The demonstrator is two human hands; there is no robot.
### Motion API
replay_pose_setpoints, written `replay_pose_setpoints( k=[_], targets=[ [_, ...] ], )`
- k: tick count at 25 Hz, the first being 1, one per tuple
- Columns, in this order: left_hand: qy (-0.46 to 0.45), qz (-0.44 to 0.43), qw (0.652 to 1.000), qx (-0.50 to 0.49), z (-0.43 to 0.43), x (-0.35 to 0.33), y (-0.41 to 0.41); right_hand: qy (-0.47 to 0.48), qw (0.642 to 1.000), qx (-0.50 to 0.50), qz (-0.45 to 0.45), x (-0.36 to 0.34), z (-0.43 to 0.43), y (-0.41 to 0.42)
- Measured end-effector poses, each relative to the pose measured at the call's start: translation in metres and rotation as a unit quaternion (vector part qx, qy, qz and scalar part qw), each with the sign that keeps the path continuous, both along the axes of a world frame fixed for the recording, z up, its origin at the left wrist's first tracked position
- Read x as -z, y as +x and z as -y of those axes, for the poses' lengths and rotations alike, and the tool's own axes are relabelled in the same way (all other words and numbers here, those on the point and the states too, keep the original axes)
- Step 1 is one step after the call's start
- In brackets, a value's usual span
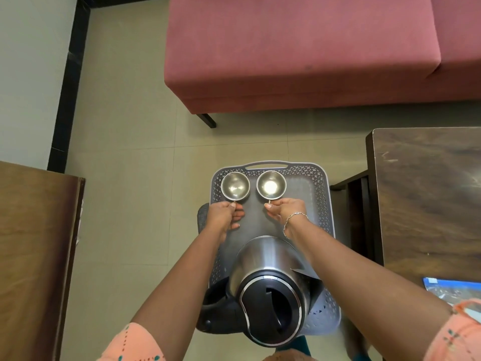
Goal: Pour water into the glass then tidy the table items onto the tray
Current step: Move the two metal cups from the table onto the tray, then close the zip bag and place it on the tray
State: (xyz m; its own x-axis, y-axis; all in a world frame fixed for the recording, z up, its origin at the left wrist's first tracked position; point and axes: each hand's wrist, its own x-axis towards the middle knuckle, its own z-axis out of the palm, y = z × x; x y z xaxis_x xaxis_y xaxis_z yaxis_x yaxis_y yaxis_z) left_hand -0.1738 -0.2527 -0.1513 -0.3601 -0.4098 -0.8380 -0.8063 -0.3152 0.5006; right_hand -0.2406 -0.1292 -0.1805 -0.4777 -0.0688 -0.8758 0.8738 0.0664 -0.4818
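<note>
Nearest the lens, low in the frame, a steel jug (270, 290) stands on the grey tray (321, 194). Above it, the left hand (225, 216) and right hand (285, 209) each pinch a cup handle, left cup (235, 185) empty, right cup (271, 185) apparently filled. Set both down level and let go gently, keeping them apart near the tray's far edge.

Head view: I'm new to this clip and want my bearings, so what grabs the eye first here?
The big steel kettle with its black lid fills the near end of the grey tray. Beyond it two shiny steel cups sit side by side at the tray's far end, the left hand pinching the left cup by its handle, the right hand the right cup. A red sofa spans the top.
</note>
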Motion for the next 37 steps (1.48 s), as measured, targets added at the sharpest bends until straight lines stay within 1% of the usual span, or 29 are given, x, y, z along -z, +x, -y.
replay_pose_setpoints(
  k=[5, 7, 10, 12, 15, 17, 19, 21, 23, 24, 26, 27, 31, 33, 35, 37],
  targets=[
    [-0.019, -0.002, 1.0, -0.014, -0.003, -0.01, 0.009, -0.012, 0.998, -0.06, 0.008, -0.01, -0.008, 0.001],
    [-0.042, 0.003, 0.999, -0.007, -0.004, -0.016, 0.015, 0.001, 0.997, -0.083, 0.0, -0.016, -0.015, -0.002],
    [-0.104, 0.009, 0.994, 0.028, -0.015, -0.036, 0.025, 0.04, 0.989, -0.126, -0.064, -0.033, -0.036, -0.012],
    [-0.178, 0.001, 0.983, 0.035, -0.028, -0.056, 0.029, 0.075, 0.971, -0.174, -0.143, -0.052, -0.058, -0.015],
    [-0.339, -0.023, 0.939, 0.05, -0.058, -0.101, 0.033, 0.125, 0.938, -0.222, -0.237, -0.082, -0.1, -0.009],
    [-0.424, -0.079, 0.901, 0.052, -0.092, -0.131, 0.034, 0.145, 0.92, -0.238, -0.277, -0.1, -0.137, 0.001],
    [-0.486, -0.146, 0.859, 0.07, -0.132, -0.151, 0.037, 0.167, 0.903, -0.25, -0.307, -0.112, -0.176, 0.012],
    [-0.515, -0.196, 0.827, 0.113, -0.176, -0.16, 0.039, 0.185, 0.89, -0.25, -0.332, -0.122, -0.215, 0.021],
    [-0.515, -0.231, 0.811, 0.154, -0.216, -0.159, 0.042, 0.198, 0.88, -0.245, -0.357, -0.129, -0.25, 0.029],
    [-0.508, -0.244, 0.809, 0.17, -0.238, -0.157, 0.044, 0.205, 0.874, -0.242, -0.368, -0.132, -0.269, 0.033],
    [-0.484, -0.253, 0.812, 0.207, -0.278, -0.149, 0.047, 0.213, 0.866, -0.24, -0.383, -0.134, -0.305, 0.038],
    [-0.465, -0.249, 0.82, 0.223, -0.296, -0.144, 0.047, 0.217, 0.863, -0.239, -0.388, -0.133, -0.323, 0.039],
    [-0.368, -0.195, 0.877, 0.241, -0.348, -0.125, 0.04, 0.229, 0.861, -0.228, -0.394, -0.131, -0.382, 0.039],
    [-0.294, -0.132, 0.918, 0.231, -0.364, -0.114, 0.036, 0.242, 0.862, -0.22, -0.387, -0.128, -0.406, 0.04],
    [-0.205, -0.048, 0.955, 0.208, -0.377, -0.1, 0.03, 0.258, 0.871, -0.204, -0.366, -0.121, -0.429, 0.04],
    [-0.153, 0.008, 0.971, 0.184, -0.387, -0.083, 0.026, 0.274, 0.878, -0.209, -0.332, -0.109, -0.446, 0.042]
  ],
)
